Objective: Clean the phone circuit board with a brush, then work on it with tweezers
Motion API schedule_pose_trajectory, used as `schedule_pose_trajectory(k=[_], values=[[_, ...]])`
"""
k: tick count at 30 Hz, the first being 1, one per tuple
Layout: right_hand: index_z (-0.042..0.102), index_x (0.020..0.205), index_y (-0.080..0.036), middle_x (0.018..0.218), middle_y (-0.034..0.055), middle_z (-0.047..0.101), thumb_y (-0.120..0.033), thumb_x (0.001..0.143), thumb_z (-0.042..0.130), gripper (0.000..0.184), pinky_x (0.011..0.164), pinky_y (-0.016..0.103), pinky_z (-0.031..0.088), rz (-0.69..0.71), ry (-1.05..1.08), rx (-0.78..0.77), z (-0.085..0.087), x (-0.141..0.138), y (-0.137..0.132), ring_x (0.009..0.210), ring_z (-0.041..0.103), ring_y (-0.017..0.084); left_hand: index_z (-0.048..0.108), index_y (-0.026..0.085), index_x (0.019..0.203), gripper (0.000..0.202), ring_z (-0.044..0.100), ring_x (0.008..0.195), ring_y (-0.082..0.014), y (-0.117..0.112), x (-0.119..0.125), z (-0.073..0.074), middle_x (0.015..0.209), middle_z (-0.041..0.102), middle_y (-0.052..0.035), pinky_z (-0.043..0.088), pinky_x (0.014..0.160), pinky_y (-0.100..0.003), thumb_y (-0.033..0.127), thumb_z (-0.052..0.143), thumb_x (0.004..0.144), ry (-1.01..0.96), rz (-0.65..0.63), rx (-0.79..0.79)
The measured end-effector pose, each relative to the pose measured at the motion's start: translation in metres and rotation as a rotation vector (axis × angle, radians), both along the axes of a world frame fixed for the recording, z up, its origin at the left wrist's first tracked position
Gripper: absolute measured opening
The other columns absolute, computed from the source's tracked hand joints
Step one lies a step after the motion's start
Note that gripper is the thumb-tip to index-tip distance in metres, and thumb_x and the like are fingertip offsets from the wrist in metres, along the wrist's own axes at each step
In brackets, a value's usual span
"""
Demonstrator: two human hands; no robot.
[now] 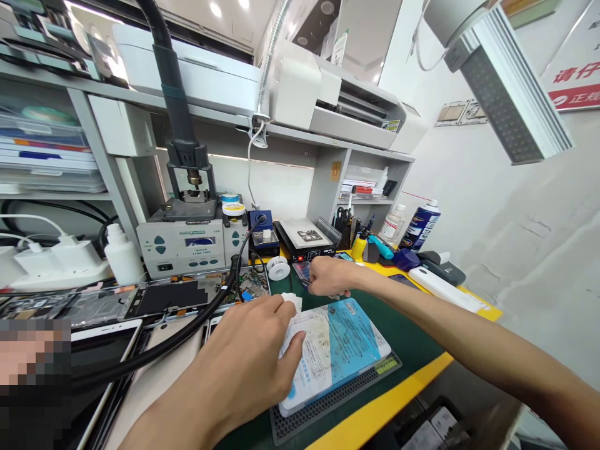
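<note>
My left hand (250,353) rests on the left edge of a white and blue phone-shaped slab (335,350) that lies on the green mat (412,340). Its fingers are curled round a small white wad (293,302), and the thumb presses the slab. My right hand (328,275) reaches across to the far edge of the mat, fingers bent down and pinched on something small that I cannot make out. A solder spool (279,267) sits just left of that hand.
A grey hot-air station (187,240) with a black hose (154,350) stands at the back left, a small heating plate (307,240) beside it. Phones and boards (159,300) lie at the left. Bottles (424,225) and tools crowd the right. A lamp (509,81) hangs overhead.
</note>
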State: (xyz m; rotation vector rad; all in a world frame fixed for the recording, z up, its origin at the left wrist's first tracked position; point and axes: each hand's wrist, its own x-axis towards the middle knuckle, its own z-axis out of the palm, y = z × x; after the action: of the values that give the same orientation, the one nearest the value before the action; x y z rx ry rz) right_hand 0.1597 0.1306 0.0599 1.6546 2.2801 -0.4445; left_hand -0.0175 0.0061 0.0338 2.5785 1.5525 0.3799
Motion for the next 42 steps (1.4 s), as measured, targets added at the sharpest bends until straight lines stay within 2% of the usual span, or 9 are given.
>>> schedule_pose_trajectory(k=[42], values=[[0.060, 0.066, -0.015, 0.058, 0.0081, 0.066, -0.022, 0.068, 0.057, 0.007, 0.040, 0.029, 0.048, 0.009, -0.002, -0.010, -0.0041, 0.0002, 0.0029, 0.041, 0.060, 0.020, 0.061, 0.022, 0.097, 0.028, 0.062, 0.090, -0.0298, 0.0011, 0.0004, 0.0023, 0.094, 0.063, -0.0072, 0.045, 0.074, -0.045, 0.034, 0.036, 0.097, -0.011, -0.015, 0.015]])
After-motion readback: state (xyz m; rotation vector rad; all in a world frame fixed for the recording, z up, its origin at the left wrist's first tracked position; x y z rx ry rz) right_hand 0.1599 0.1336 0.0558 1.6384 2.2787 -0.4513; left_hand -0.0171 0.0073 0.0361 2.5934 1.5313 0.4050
